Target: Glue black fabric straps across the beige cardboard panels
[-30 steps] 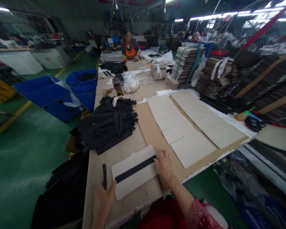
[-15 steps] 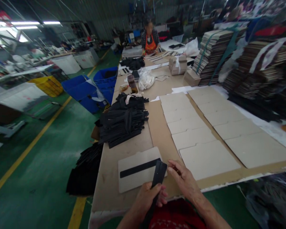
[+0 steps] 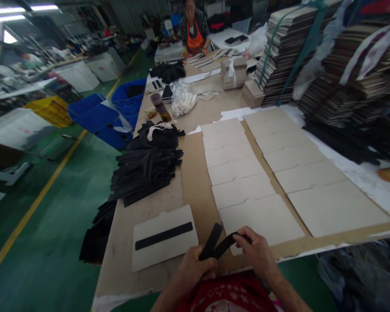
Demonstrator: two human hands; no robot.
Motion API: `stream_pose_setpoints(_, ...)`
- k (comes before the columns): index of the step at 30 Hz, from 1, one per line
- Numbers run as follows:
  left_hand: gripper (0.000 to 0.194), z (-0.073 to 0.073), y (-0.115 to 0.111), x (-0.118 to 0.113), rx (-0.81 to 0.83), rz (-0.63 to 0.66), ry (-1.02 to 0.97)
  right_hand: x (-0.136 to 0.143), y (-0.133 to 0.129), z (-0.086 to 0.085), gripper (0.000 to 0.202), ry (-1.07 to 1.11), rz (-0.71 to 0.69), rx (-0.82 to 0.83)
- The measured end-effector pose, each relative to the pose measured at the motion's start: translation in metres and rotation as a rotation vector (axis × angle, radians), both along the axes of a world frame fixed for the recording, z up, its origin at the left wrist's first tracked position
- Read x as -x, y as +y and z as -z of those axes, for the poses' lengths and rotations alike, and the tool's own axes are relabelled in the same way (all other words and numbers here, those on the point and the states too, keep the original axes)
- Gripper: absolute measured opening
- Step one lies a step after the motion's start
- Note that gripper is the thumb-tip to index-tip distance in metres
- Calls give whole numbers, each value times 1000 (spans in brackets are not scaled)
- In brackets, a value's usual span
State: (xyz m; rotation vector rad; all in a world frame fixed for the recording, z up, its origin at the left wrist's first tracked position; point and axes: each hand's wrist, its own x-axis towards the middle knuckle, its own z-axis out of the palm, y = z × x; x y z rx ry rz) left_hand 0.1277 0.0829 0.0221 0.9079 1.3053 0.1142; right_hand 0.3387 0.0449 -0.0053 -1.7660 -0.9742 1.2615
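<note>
My left hand (image 3: 199, 265) is closed around black fabric strips (image 3: 212, 241) near the table's front edge. Between thumb and fingers, my right hand (image 3: 255, 249) pinches the end of one black strip (image 3: 226, 244), which bends away from the others. To the left lies a beige board (image 3: 162, 255) with a black strip (image 3: 164, 236) across its middle. Overlapping beige boards lie in two rows, a nearer row (image 3: 263, 216) and a right-hand row (image 3: 338, 208). A heap of black strips (image 3: 146, 173) sits at the table's left edge.
A brown bottle (image 3: 160, 107) and a clear plastic bag (image 3: 183, 102) stand beyond the heap. Tall board stacks (image 3: 286, 47) rise at the back right. Blue bins (image 3: 94, 121) are on the floor at left. Across the table is a person in an orange apron (image 3: 196, 39).
My right hand has taken hold of one strip's end and bent it rightward from the bundle in my left hand. The view has shifted, so the table appears further left.
</note>
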Motion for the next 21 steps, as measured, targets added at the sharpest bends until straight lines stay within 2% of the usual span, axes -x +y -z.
stream_pose_setpoints(4,17,-5,3,0,-28,194,47,-34,-17,14,30,101,189,105)
stream_pose_setpoints(8,19,3,9,-3,-41,286,44,-62,-37,19,35,34,359,108)
stream_pose_setpoints(11,26,17,13,-9,2,246,63,-79,-49,21,37,-59,489,105)
stream_pose_setpoints(13,32,26,13,-17,-5,196,43,-90,-52,22,39,-112,521,109)
stream_pose_setpoints(17,37,39,10,-39,-85,137,7,-116,-43,26,41,-219,496,118)
stream_pose_setpoints(21,37,47,9,-59,-184,52,95,-143,-23,38,41,-289,447,151)
